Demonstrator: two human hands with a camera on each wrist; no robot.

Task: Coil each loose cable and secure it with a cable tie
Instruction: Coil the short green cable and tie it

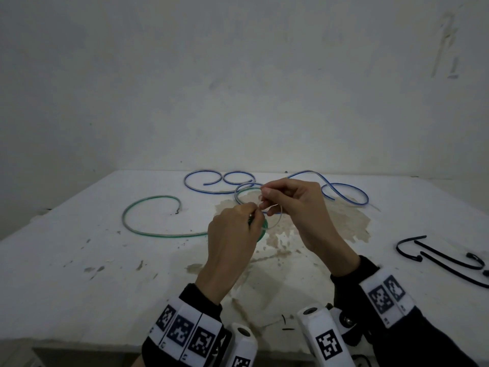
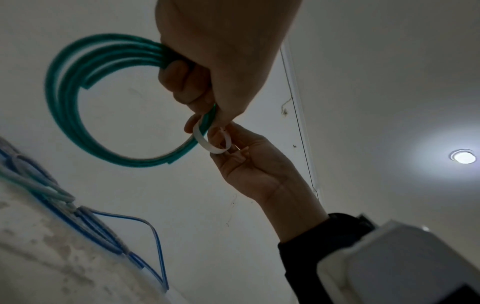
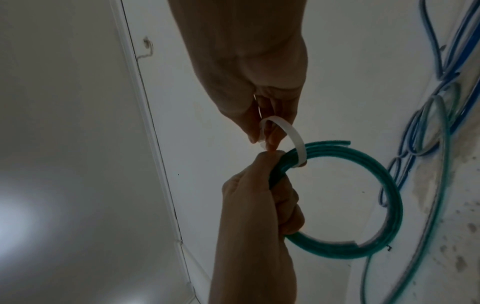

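1. The left hand grips the green coil, which it holds in the air above the table.
2. The right hand pinches the white tie, which is looped around the coil strands.
3. Risk: if the left grip loosens, the springy coil can open, I think.
4. The tie is a thin, flat, smooth strip and may slip from the fingertips.
5. Loose blue cables lie curled on the stained table.
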